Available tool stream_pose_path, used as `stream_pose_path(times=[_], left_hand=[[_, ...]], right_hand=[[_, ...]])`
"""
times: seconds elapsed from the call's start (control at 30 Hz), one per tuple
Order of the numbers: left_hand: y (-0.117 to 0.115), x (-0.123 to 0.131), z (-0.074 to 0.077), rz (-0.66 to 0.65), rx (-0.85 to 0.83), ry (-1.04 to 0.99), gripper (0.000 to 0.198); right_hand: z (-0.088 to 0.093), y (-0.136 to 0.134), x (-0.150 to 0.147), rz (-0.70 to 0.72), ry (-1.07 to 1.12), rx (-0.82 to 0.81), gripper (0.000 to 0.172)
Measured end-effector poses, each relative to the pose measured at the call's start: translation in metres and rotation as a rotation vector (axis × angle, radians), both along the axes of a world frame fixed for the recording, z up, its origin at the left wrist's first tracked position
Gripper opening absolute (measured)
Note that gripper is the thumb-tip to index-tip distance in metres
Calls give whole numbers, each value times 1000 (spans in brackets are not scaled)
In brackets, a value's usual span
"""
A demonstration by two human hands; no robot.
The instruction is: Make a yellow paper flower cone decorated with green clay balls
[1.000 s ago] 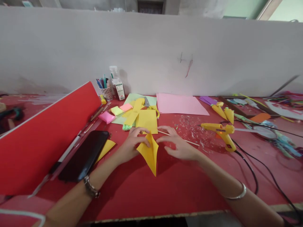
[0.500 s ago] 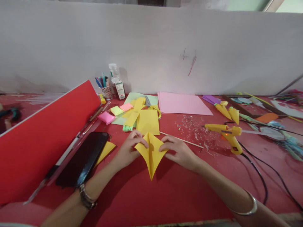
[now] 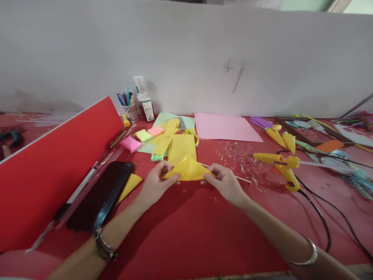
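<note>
A creased piece of yellow paper (image 3: 190, 170) is held up over the red table between my two hands, its middle fold standing up in a peak. My left hand (image 3: 157, 181) pinches its left corner between thumb and fingers. At the right corner, my right hand (image 3: 223, 181) grips the paper the same way. Just beyond lies a stack of yellow paper squares (image 3: 183, 147). A thin wooden stick (image 3: 243, 179) runs behind the held paper and out past my right hand. Another yellow paper piece (image 3: 128, 188) lies left of my left hand, partly under a black phone (image 3: 100, 196).
A yellow glue gun (image 3: 279, 163) with a black cord lies at the right, near paper scraps. Pink sheets (image 3: 227, 127), scissors (image 3: 182, 123) and small clay packets (image 3: 131, 144) lie at the back. A red board (image 3: 64, 171) leans at the left. A bottle (image 3: 144, 103) stands beside a pen cup (image 3: 129, 112).
The yellow paper has turned from a downward-pointing kite shape into a wide, low shape, its lower point no longer showing. My hands have moved slightly apart, still holding its corners.
</note>
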State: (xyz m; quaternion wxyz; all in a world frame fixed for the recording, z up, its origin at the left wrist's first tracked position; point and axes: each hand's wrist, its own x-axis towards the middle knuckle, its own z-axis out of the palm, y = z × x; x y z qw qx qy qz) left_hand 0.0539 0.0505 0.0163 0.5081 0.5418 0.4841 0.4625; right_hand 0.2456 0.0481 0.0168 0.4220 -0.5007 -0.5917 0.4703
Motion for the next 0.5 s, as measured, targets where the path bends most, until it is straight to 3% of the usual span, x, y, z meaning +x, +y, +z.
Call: stream_pose_path(times=[0.13,0.33,0.43,0.5], left_hand=[[-5,8,-1,94,-109,-200,40],[-11,15,3,7,-188,-93,19],[-12,17,1,40,-207,-172,19],[-13,18,-2,82,-231,-254,20]], right_hand=[[1,-4,-5,-5,2,18,21],[3,-8,-8,19,25,42,19],[2,-7,-10,-46,156,45,18],[1,-6,-13,-107,259,36,26]])
